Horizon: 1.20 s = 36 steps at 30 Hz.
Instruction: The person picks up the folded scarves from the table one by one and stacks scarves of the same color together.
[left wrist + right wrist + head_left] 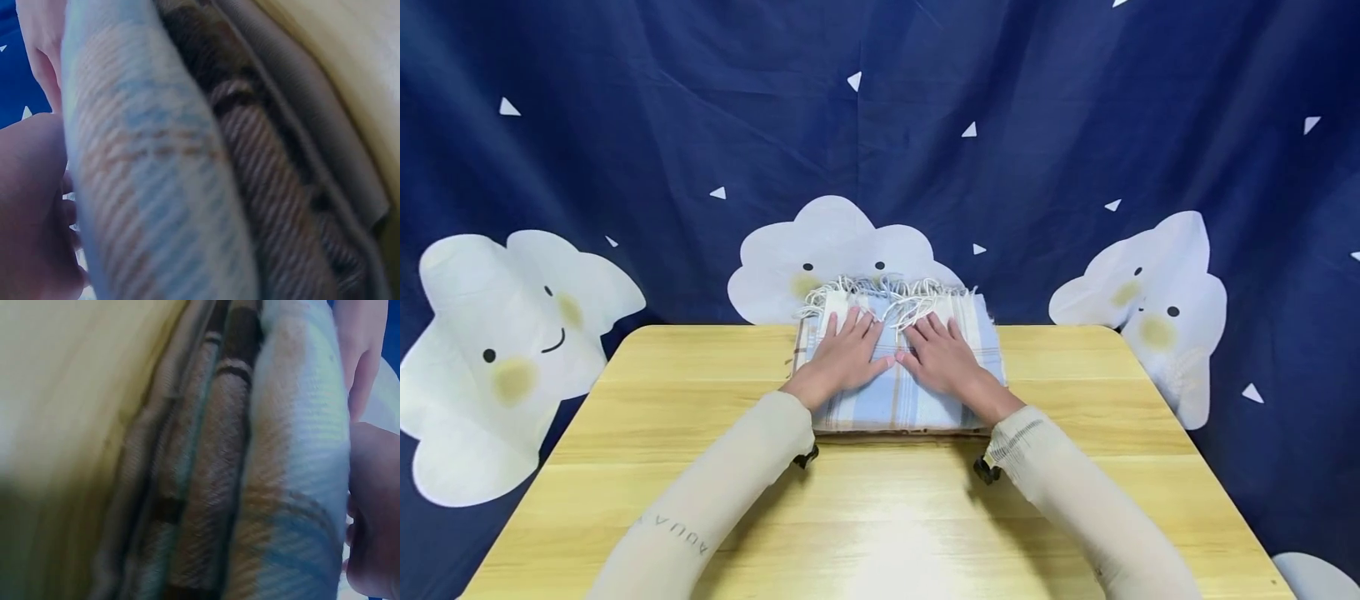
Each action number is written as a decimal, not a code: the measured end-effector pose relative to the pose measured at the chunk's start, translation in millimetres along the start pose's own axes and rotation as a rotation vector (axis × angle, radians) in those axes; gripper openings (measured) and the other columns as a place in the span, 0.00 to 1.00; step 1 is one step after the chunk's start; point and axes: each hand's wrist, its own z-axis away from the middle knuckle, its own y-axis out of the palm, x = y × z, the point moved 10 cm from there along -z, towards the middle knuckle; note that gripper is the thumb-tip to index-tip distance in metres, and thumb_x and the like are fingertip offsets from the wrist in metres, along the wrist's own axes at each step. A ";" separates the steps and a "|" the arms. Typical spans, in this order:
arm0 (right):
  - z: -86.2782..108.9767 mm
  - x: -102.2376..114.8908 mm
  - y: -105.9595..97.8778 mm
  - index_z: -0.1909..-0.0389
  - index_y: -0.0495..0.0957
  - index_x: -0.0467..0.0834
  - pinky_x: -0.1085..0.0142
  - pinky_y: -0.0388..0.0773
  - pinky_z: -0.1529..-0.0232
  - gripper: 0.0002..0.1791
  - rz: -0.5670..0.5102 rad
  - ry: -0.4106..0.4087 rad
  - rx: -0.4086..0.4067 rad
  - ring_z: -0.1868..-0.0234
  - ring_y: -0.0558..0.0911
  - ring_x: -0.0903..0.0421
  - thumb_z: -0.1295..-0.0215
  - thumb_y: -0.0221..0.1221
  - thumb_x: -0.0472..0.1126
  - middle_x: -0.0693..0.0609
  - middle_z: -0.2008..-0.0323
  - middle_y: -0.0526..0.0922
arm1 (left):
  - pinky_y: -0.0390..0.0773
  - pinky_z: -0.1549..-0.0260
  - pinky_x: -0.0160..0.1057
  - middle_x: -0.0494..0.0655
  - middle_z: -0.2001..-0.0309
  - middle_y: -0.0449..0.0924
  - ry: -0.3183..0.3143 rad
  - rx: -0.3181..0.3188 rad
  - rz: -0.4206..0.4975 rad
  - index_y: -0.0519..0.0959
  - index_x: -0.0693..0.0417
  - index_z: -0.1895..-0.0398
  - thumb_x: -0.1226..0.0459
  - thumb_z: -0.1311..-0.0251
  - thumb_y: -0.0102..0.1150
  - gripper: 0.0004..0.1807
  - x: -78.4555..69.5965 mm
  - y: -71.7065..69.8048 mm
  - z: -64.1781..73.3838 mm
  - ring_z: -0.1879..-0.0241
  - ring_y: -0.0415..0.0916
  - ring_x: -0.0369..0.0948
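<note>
A folded light-blue and white plaid scarf (876, 408) with tan stripes lies at the far middle of the table, its white fringe (917, 292) bunched along the back. My left hand (844, 354) rests flat on its left half, fingers pointing away. On the right half lies my right hand (946, 360), also palm down, the two thumbs nearly meeting. Beneath the blue scarf, the left wrist view shows a brown plaid folded layer (269, 169) and a smooth grey-brown layer (325, 106) at the bottom. Several brown folds (212, 444) appear in the right wrist view too.
The wooden table (700, 392) has rounded far corners. Right behind it hangs a dark blue curtain (760, 100) printed with white clouds and small triangles. Black wrist mounts (987, 471) sit under the cream sleeves (715, 500), close to the table.
</note>
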 end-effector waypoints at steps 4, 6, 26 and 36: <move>-6.6 -3.6 -2.0 0.18 0.58 0.47 0.34 0.36 0.18 0.39 0.017 0.013 0.038 0.15 0.45 0.38 0.20 0.40 0.67 0.42 0.16 0.52 | 0.33 0.19 0.67 0.55 0.14 0.40 -0.019 0.022 -0.001 0.53 0.50 0.16 0.32 0.28 0.42 0.47 7.9 -3.4 -2.4 0.15 0.30 0.57; -8.7 -6.9 -2.5 0.18 0.57 0.48 0.33 0.34 0.18 0.42 0.017 0.023 0.056 0.15 0.43 0.38 0.22 0.39 0.70 0.42 0.16 0.50 | 0.33 0.19 0.66 0.55 0.14 0.39 -0.032 0.033 -0.011 0.52 0.50 0.16 0.30 0.29 0.42 0.49 12.7 -4.7 -3.6 0.15 0.29 0.58; -10.4 -36.9 -0.8 0.16 0.50 0.46 0.39 0.29 0.17 0.49 -0.039 0.060 0.112 0.14 0.35 0.41 0.25 0.37 0.76 0.42 0.15 0.44 | 0.39 0.16 0.57 0.58 0.15 0.36 -0.065 0.045 0.062 0.51 0.52 0.16 0.29 0.31 0.42 0.52 41.6 2.1 2.2 0.15 0.33 0.57; -2.1 -52.0 -4.6 0.16 0.49 0.42 0.38 0.31 0.17 0.49 -0.062 0.038 0.120 0.14 0.36 0.40 0.23 0.40 0.72 0.39 0.15 0.41 | 0.38 0.17 0.61 0.55 0.14 0.28 -0.048 0.041 0.130 0.47 0.55 0.15 0.31 0.29 0.42 0.52 46.6 11.6 6.9 0.15 0.27 0.57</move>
